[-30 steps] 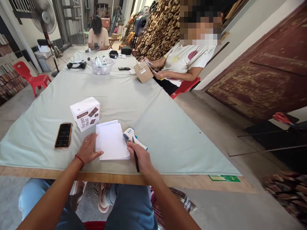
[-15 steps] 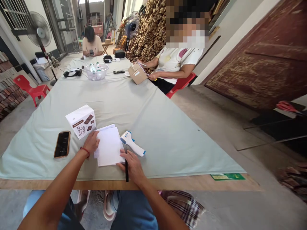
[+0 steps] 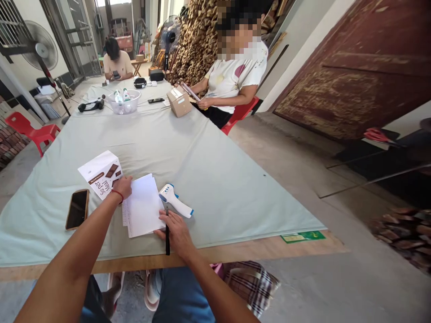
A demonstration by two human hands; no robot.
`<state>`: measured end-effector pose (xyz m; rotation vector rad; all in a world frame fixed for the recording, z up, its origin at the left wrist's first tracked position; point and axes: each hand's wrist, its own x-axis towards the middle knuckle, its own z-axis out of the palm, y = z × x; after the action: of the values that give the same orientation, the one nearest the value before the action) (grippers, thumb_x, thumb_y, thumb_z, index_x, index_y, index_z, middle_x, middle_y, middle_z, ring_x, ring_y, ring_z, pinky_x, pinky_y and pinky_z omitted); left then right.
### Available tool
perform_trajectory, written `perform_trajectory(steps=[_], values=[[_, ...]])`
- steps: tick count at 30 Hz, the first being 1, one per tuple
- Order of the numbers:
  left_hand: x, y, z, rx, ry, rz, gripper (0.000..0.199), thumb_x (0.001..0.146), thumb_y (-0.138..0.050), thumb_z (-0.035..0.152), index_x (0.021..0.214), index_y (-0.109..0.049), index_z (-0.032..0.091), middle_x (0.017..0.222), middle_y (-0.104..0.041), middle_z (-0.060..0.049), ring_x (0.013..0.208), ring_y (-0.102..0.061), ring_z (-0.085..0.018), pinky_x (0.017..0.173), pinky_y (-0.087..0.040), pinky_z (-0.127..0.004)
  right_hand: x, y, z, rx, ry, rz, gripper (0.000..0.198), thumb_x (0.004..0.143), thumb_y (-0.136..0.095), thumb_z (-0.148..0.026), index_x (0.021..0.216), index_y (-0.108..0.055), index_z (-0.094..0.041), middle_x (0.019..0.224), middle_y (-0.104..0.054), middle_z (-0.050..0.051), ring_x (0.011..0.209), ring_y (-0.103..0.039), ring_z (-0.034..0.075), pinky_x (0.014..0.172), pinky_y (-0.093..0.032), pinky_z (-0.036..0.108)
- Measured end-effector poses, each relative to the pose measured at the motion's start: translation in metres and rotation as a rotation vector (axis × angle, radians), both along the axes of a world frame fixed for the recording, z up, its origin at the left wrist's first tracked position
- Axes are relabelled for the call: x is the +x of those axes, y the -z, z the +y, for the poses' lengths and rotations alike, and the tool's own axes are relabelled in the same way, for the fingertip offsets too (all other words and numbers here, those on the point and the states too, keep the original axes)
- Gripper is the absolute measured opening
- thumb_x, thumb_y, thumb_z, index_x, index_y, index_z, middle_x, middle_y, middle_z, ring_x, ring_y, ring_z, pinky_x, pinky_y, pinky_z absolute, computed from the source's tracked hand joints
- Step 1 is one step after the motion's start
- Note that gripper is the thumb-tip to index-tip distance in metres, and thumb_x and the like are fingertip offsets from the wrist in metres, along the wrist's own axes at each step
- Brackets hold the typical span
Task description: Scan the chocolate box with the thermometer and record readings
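Note:
My left hand (image 3: 124,186) is closed on the lower right edge of a white box (image 3: 98,169) with brown chocolate pictures and "Su-per Meal" print. Part of the print is behind my fingers. Beside it lies a small stack of white paper sheets (image 3: 144,207), with printed lines peeking out at its left edge. My right hand (image 3: 178,231) rests at the stack's lower right edge, and a slim black pen-like tool (image 3: 167,240) is held in it. Whether that is a pen or a knife I cannot tell. A white and blue infrared thermometer (image 3: 177,202) lies just beyond this hand.
Left of my forearm lies a phone (image 3: 77,209). A clear plastic basin (image 3: 125,104) with bottles stands farther up the cloth-covered table (image 3: 215,197). A person on the right sits by a cardboard box (image 3: 179,101); another person (image 3: 117,63) sits at the far end with a phone.
My left hand has moved from the paper's left edge onto the white box, which has turned and tilted slightly. My right hand stays by the paper. The view has shifted a little.

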<state>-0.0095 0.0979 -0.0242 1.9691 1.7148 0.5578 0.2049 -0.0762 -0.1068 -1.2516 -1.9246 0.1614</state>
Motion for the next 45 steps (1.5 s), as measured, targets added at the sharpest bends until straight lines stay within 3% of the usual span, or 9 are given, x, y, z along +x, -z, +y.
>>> perform_trajectory(steps=[4, 8, 12, 17, 23, 32, 37, 40, 45], values=[[-0.014, -0.004, -0.01, -0.021, -0.068, -0.303, 0.034, 0.069, -0.068, 0.03, 0.101, -0.065, 0.02, 0.1, -0.068, -0.007, 0.1, -0.063, -0.027, 0.096, -0.048, -0.044, -0.001, 0.0, 0.001, 0.013, 0.005, -0.009, 0.025, 0.088, -0.062, -0.035, 0.109, -0.061, -0.023, 0.123, -0.067, 0.012, 0.111, -0.063, 0.031, 0.094, -0.051, 0.05], [-0.015, 0.009, -0.036, -0.091, -0.16, -0.635, 0.051, 0.064, -0.072, 0.05, 0.1, -0.064, 0.015, 0.091, -0.071, -0.008, 0.081, -0.066, -0.023, 0.077, -0.055, -0.039, -0.001, -0.001, 0.001, 0.022, 0.011, -0.015, 0.025, 0.087, -0.064, -0.034, 0.108, -0.061, -0.022, 0.123, -0.067, 0.012, 0.111, -0.063, 0.032, 0.093, -0.052, 0.049], [-0.006, 0.024, -0.056, -0.147, -0.239, -0.875, 0.054, 0.045, -0.084, 0.045, 0.084, -0.065, 0.013, 0.076, -0.07, -0.006, 0.065, -0.064, -0.02, 0.065, -0.053, -0.035, -0.001, -0.001, 0.001, 0.011, -0.012, -0.002, 0.031, 0.083, -0.069, -0.037, 0.109, -0.061, -0.021, 0.124, -0.067, 0.012, 0.111, -0.063, 0.032, 0.094, -0.052, 0.05], [-0.003, 0.018, -0.071, -0.156, -0.313, -1.066, 0.051, 0.044, -0.086, 0.039, 0.083, -0.065, 0.014, 0.073, -0.07, -0.003, 0.06, -0.062, -0.017, 0.063, -0.052, -0.032, -0.001, 0.004, 0.001, -0.01, 0.012, 0.186, 0.034, 0.089, -0.061, -0.038, 0.117, -0.059, -0.021, 0.131, -0.063, 0.012, 0.121, -0.058, 0.028, 0.101, -0.049, 0.05], [-0.019, -0.002, -0.099, -0.199, -0.321, -1.216, 0.054, 0.048, -0.089, 0.039, 0.091, -0.068, 0.012, 0.081, -0.073, -0.007, 0.068, -0.067, -0.02, 0.068, -0.054, -0.034, -0.003, 0.013, 0.002, -0.132, 0.119, 0.483, 0.029, 0.09, -0.054, -0.038, 0.11, -0.062, -0.019, 0.123, -0.067, 0.011, 0.116, -0.062, 0.028, 0.1, -0.05, 0.05], [-0.046, 0.003, -0.154, -0.654, -0.271, -1.305, 0.036, 0.067, -0.081, 0.035, 0.09, -0.069, 0.01, 0.08, -0.074, -0.012, 0.07, -0.069, -0.022, 0.066, -0.056, -0.033, 0.002, 0.013, 0.0, -0.302, 0.21, 0.618, 0.04, 0.084, -0.055, -0.048, 0.106, -0.066, -0.017, 0.109, -0.071, 0.009, 0.099, -0.066, 0.026, 0.09, -0.052, 0.044], [-0.039, 0.021, -0.159, -0.508, -0.454, -1.157, 0.031, 0.06, -0.083, 0.026, 0.081, -0.066, 0.011, 0.072, -0.072, -0.007, 0.059, -0.064, -0.017, 0.055, -0.051, -0.027, 0.001, 0.011, 0.0, -0.263, 0.212, 0.568, 0.037, 0.082, -0.056, -0.046, 0.102, -0.067, -0.016, 0.102, -0.071, 0.008, 0.095, -0.066, 0.025, 0.09, -0.051, 0.044], [-0.034, 0.024, -0.157, -0.479, -0.474, -1.162, 0.032, 0.059, -0.083, 0.024, 0.082, -0.064, 0.012, 0.069, -0.07, -0.003, 0.058, -0.061, -0.015, 0.054, -0.049, -0.024, 0.0, 0.009, -0.001, -0.259, 0.217, 0.573, 0.036, 0.081, -0.056, -0.045, 0.101, -0.068, -0.016, 0.102, -0.071, 0.009, 0.095, -0.065, 0.025, 0.09, -0.05, 0.044], [-0.026, -0.001, -0.166, -0.557, -0.393, -1.247, 0.039, 0.061, -0.083, 0.029, 0.09, -0.066, 0.011, 0.074, -0.072, -0.005, 0.06, -0.063, -0.016, 0.057, -0.051, -0.026, 0.0, 0.005, -0.002, -0.298, 0.222, 0.677, 0.037, 0.079, -0.058, -0.046, 0.098, -0.07, -0.018, 0.102, -0.072, 0.008, 0.098, -0.064, 0.026, 0.094, -0.048, 0.045]])
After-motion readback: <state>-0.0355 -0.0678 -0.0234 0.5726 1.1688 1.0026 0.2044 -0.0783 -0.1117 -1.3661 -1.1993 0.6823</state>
